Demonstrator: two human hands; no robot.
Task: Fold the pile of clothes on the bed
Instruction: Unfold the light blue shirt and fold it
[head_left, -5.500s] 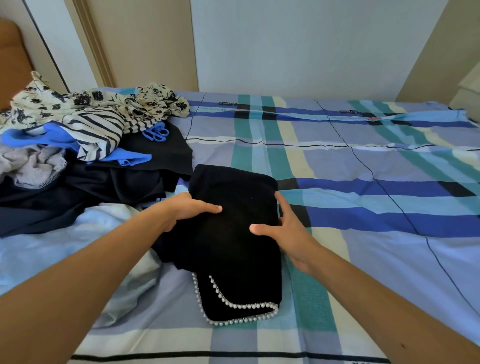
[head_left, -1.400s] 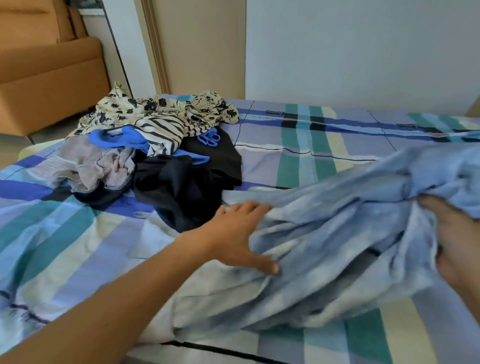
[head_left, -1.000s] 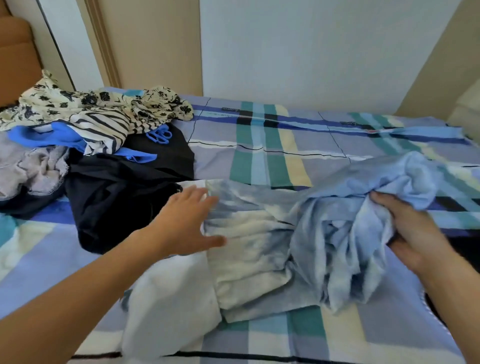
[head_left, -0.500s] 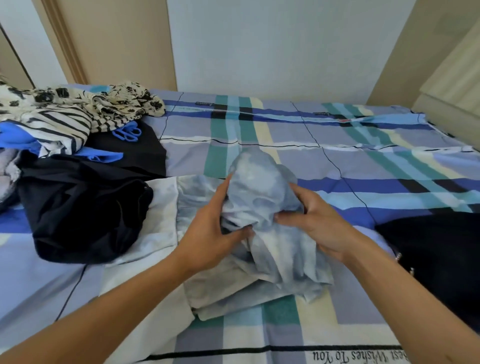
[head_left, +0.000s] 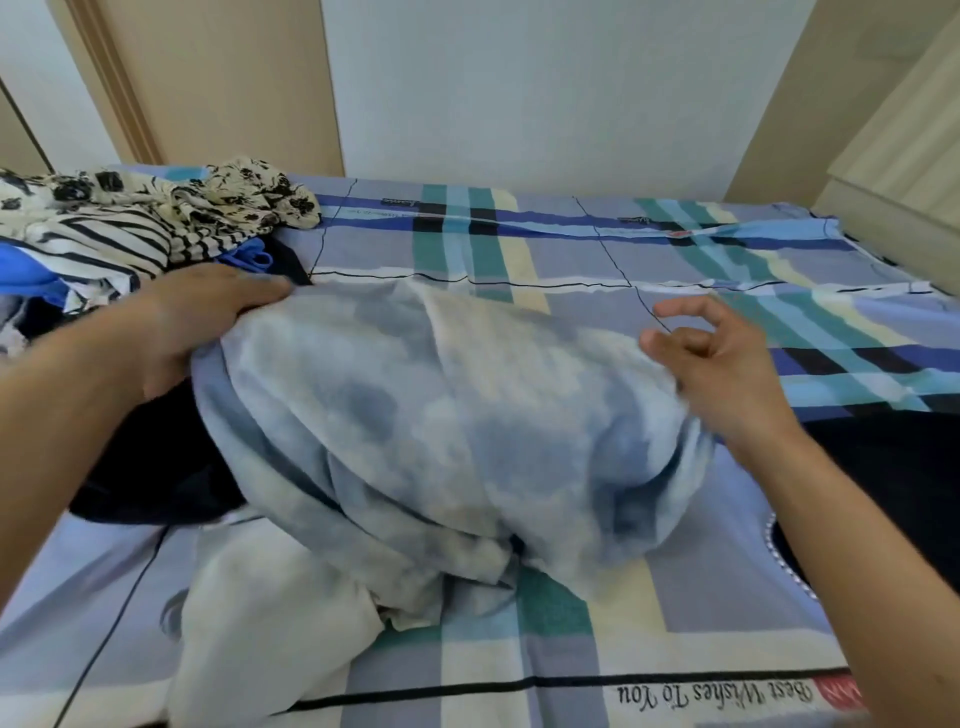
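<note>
A pale blue tie-dye garment lies spread and rumpled across the middle of the bed, its white lower part trailing toward the near edge. My left hand grips the garment's left edge, fingers on top. My right hand is at its right edge with fingers loosely curled and nothing pinched between them. The pile of unfolded clothes sits at the far left: a floral piece, a striped one, blue ones, and a black garment partly under the tie-dye one.
A folded black garment with a pearl trim lies at the right, partly behind my right forearm. The plaid bedsheet stretches back to the wall. A pale cabinet stands at the far right.
The bunched tie-dye garment has been pulled apart and spread sideways. My left hand moved left with its edge; my right hand moved right and let go of the cloth.
</note>
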